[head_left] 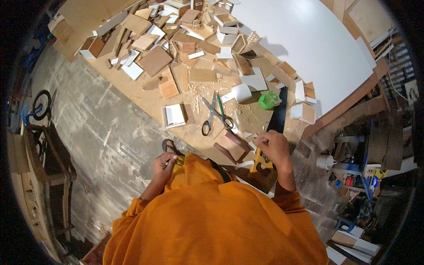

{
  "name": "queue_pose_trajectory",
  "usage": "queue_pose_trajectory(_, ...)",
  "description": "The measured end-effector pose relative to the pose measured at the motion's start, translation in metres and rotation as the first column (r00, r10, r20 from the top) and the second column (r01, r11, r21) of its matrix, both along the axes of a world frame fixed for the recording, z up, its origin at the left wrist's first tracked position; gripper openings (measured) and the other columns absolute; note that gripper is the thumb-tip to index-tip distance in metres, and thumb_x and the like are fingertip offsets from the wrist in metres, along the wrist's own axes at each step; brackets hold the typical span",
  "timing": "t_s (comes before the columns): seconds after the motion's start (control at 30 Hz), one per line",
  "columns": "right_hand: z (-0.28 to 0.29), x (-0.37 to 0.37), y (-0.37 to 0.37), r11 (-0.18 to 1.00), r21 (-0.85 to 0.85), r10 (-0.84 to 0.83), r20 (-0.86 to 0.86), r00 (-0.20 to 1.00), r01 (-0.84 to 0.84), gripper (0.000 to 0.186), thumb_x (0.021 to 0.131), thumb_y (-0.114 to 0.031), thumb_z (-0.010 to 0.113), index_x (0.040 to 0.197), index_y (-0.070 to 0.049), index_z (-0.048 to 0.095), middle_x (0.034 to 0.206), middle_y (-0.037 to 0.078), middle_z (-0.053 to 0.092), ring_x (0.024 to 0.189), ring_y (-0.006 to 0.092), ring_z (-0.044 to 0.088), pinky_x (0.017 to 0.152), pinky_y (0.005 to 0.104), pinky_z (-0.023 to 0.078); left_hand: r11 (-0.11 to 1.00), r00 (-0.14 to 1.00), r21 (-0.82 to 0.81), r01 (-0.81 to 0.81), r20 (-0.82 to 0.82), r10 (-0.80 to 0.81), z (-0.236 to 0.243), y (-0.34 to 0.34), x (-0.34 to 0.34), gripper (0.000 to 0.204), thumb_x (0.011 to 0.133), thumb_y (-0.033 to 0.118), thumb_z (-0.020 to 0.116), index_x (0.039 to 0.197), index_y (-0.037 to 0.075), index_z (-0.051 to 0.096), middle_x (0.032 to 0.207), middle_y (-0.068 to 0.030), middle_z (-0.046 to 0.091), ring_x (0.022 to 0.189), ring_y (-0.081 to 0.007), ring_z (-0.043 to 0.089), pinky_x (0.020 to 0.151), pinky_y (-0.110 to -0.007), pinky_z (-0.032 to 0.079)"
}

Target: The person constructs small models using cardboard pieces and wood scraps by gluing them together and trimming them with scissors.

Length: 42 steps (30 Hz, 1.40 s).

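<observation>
My left hand (pixel 164 164) is closed near my body at the table's lower edge, thumb and finger pinched; what is between them is too small to make out. My right hand (pixel 274 148) has curled fingers over a handsaw with a yellow handle (pixel 259 164) and dark blade (pixel 278 110); whether it holds anything is hidden. Left of it lie brown wood strips (pixel 223 151), large black-handled scissors (pixel 212 115) and a green pencil (pixel 220 105). A small white open box (pixel 174 115) sits at the table's left edge, and a green bottle (pixel 268 100) stands beside the blade.
Many wood offcuts and small boxes (pixel 154 62) cover the table (pixel 123 84) behind. A white board (pixel 318 44) spans the upper right. Concrete floor (pixel 90 150) borders the table, with a wooden frame (pixel 53 176) at left and a cluttered shelf (pixel 357 176) and white bucket (pixel 324 162) at right.
</observation>
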State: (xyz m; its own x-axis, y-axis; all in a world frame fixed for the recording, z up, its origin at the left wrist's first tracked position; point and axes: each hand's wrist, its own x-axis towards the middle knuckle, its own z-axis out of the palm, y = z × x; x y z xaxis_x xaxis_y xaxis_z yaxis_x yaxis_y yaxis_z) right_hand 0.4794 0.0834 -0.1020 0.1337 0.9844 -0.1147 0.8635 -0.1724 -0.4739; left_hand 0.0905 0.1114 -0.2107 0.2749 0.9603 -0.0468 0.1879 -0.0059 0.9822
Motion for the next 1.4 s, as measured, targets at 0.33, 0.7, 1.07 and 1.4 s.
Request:
queue_pose_trajectory(0.33,-0.005,-0.032,-0.032,0.941,-0.272,0.248,0.149,0.957,-0.201,0.017,0.072,-0.017,0.077,0.085,-0.007,0.072,0.085,0.012,0.061,0.085,0.0312,0.063,0.074,0.0405,0.050,1.000,0.995,-0.005,0.024,-0.098,-0.025,0.019,-0.004,0.015,0.033,0.097,0.025,0.060,0.077,-0.001,0.056,0.067,-0.0028,0.050,0.063,-0.0112,0.041,0.056,-0.029,0.037)
queue_pose_trajectory(0.7,-0.008,0.005,-0.016,0.993,0.099,-0.070,0.080,0.994,0.062,0.018,0.079,-0.004,0.063,0.094,-0.004,0.073,0.087,0.017,0.066,0.081,0.0353,0.064,0.072,0.0410,0.051,0.999,0.991,0.028,0.025,-0.135,-0.021,-0.015,-0.011,0.006,0.033,0.098,0.028,0.057,0.083,-0.001,0.064,0.073,-0.0138,0.064,0.062,-0.0211,0.059,0.060,-0.034,0.047)
queue_pose_trajectory(1.07,0.023,-0.058,0.067,0.933,0.355,0.097,-0.090,0.991,-0.059,0.022,0.077,-0.005,0.065,0.098,-0.003,0.070,0.099,0.016,0.066,0.093,0.0358,0.062,0.084,0.0426,0.049,0.994,0.991,-0.075,-0.081,-0.110,0.073,-0.003,-0.008,-0.020,0.019,0.096,0.012,0.055,0.096,-0.001,0.069,0.086,-0.0174,0.070,0.071,-0.0234,0.068,0.065,-0.034,0.053)
queue_pose_trajectory(1.4,-0.017,-0.109,0.271,0.879,0.454,0.143,0.038,0.989,-0.144,0.016,0.085,-0.013,0.061,0.095,-0.004,0.069,0.093,0.018,0.067,0.088,0.0371,0.064,0.080,0.0459,0.050,0.987,0.987,-0.062,-0.145,-0.070,0.141,0.003,0.000,-0.069,0.014,0.092,0.001,0.053,0.095,-0.005,0.065,0.089,-0.0142,0.068,0.080,-0.0183,0.064,0.072,-0.032,0.051)
